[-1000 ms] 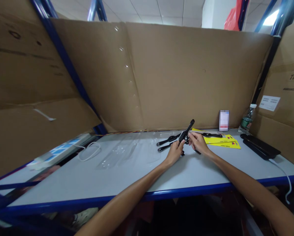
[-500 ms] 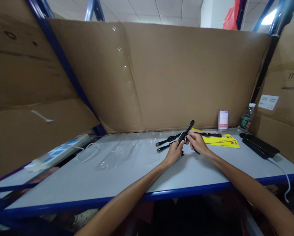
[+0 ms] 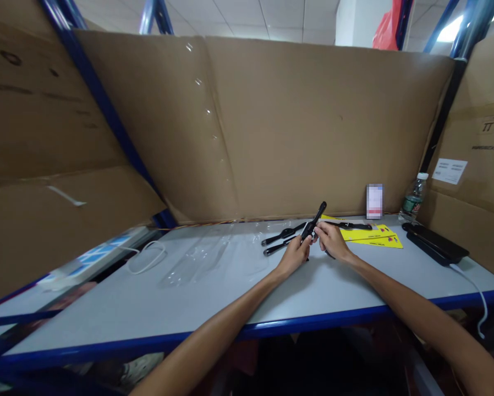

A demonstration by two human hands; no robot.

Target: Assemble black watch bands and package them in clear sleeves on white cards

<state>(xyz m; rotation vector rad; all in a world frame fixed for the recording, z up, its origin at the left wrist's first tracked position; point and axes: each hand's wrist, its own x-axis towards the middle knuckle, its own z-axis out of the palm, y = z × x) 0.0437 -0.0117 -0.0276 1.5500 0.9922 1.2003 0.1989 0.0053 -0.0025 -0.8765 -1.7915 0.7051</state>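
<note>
Left hand (image 3: 295, 255): fingers pinching black gadget (image 3: 320, 212), right of centre
Right hand (image 3: 333, 241): fingers beside it (pinching, I cannot tell)

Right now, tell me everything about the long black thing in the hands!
The long black thing is slim and shiny, like plastic, with a rounded upper end. It slants up toward the right. The left hand grips its lower part; the right hand is beside it, perhaps touching it. Parts are hidden.
</note>
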